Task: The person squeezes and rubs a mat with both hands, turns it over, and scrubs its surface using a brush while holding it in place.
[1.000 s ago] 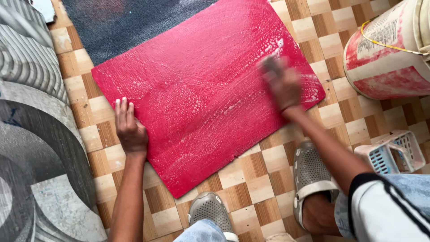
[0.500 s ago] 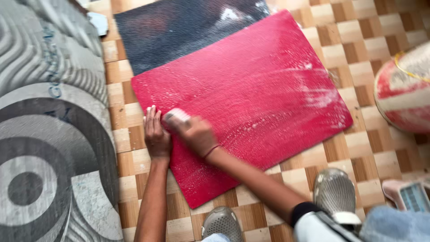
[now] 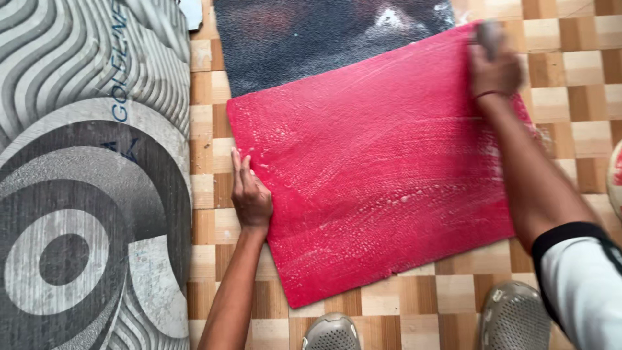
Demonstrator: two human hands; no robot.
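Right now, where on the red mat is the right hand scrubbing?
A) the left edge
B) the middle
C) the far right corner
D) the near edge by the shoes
C: the right hand sits blurred at the red mat's far right corner, while the left hand presses the left edge.

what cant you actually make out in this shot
- Head view: the small grey object under the right hand on the soapy red rectangular mat is motion-blurred; its kind is unclear.
- The dark blue mat runs past the top edge.
- The grey shoes are cut off by the bottom edge.
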